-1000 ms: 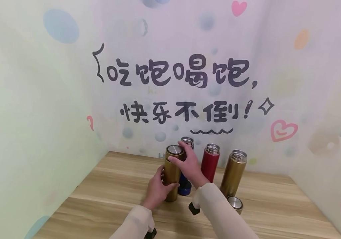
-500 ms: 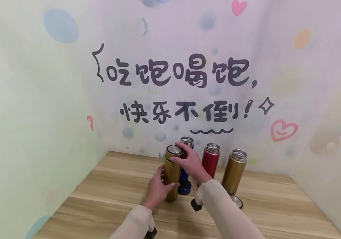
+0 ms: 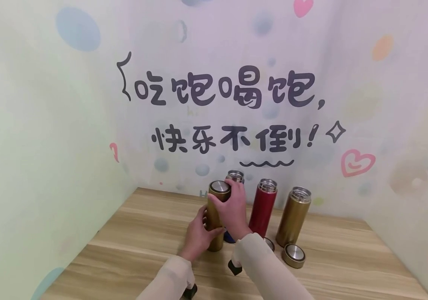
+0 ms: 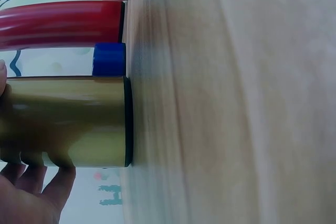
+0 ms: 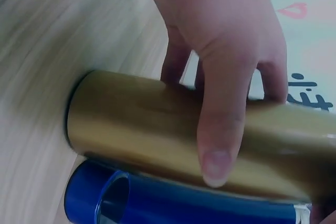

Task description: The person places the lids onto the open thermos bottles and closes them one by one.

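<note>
A: Where did the tall gold metal bottle (image 3: 213, 216) stand from the hands?

B: Between them, upright on the pale wood-grain tabletop (image 3: 153, 233). Its long axis was vertical, and its round steel-topped lid (image 3: 219, 186) sat directly above the body; that upright line, I judged, was what mattered

A: Which hand was nearer the lid?

B: The bare right hand (image 3: 234, 208), up at the top end. The bare left hand (image 3: 196, 238) was lower, around the body

A: How open were the 2 of them?

B: Neither was spread. The left gripped the body, thumb across the near face, fingers curled round the left side. The right pinched the lid end between thumb and fingers, and it hid the seam, so I couldn't tell how tightly the lid sat

A: What stood about them?

B: 3 uncapped bottles: a blue metal cylinder (image 5: 210, 203) just behind the right hand, then a red metal cylinder (image 3: 263, 212), then a gold metal cylinder (image 3: 293, 221) farthest right. A round blue cap (image 4: 109, 60) was just beside the held bottle's base, and a round gold cap (image 3: 294, 255) lay near the gold cylinder
</note>
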Demonstrator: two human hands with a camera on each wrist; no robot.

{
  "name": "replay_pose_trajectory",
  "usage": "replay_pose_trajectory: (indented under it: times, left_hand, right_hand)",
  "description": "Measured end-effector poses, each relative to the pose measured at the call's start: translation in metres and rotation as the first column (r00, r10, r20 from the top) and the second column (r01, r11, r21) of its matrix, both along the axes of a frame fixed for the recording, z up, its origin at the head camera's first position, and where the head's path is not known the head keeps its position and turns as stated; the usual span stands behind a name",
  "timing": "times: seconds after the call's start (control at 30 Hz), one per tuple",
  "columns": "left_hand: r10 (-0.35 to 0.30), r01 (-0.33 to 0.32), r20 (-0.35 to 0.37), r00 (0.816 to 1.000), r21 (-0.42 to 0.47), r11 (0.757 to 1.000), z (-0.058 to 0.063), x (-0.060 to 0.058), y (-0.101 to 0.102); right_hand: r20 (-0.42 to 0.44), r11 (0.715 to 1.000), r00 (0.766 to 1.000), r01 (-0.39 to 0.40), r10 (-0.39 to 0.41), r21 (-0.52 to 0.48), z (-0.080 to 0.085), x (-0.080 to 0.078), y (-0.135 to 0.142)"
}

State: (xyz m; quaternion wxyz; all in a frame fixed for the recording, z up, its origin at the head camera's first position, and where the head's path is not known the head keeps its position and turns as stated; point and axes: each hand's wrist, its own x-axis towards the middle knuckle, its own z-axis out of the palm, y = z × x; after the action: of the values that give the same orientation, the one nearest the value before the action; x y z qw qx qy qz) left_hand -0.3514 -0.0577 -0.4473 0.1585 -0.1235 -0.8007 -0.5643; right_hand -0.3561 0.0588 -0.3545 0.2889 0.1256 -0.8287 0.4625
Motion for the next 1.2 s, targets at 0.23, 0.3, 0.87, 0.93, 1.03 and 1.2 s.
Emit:
replay_pose_trajectory:
  times: [0.23, 0.3, 0.87, 0.93, 1.03, 1.2]
  left_hand:
    - [-0.01, 0.01, 0.0, 1.0, -0.008, 1.0, 0.0, 0.0, -0.001]
    - [-0.011, 0.011, -0.001, 1.0, -0.014, 1.0, 0.001, 0.0, -0.001]
    - [-0.009, 0.009, 0.003, 1.0, -0.023, 1.0, 0.0, 0.0, 0.001]
    - [-0.011, 0.011, 0.002, 1.0, -0.027, 1.0, 0.0, 0.0, 0.001]
    - [-0.013, 0.013, 0.011, 1.0, -0.023, 1.0, 0.0, 0.0, 0.001]
    - [-0.009, 0.01, 0.021, 1.0, -0.019, 1.0, 0.001, 0.0, 0.001]
  right_hand:
    - [0.027, 0.995, 0.999, 0.036, -0.039, 0.091, 0.005, 0.002, -0.002]
    - [0.066, 0.993, 0.998, 0.008, -0.016, 0.114, 0.009, 0.002, 0.0]
    - [0.126, 0.932, 0.936, -0.343, 0.33, 0.112, 0.023, -0.005, 0.029]
    - [0.123, 0.931, 0.939, -0.337, 0.321, 0.139, 0.023, -0.005, 0.031]
    - [0.106, 0.931, 0.945, -0.324, 0.31, 0.168, 0.024, -0.005, 0.031]
    - [0.078, 0.946, 0.963, -0.269, 0.259, 0.183, 0.022, -0.007, 0.028]
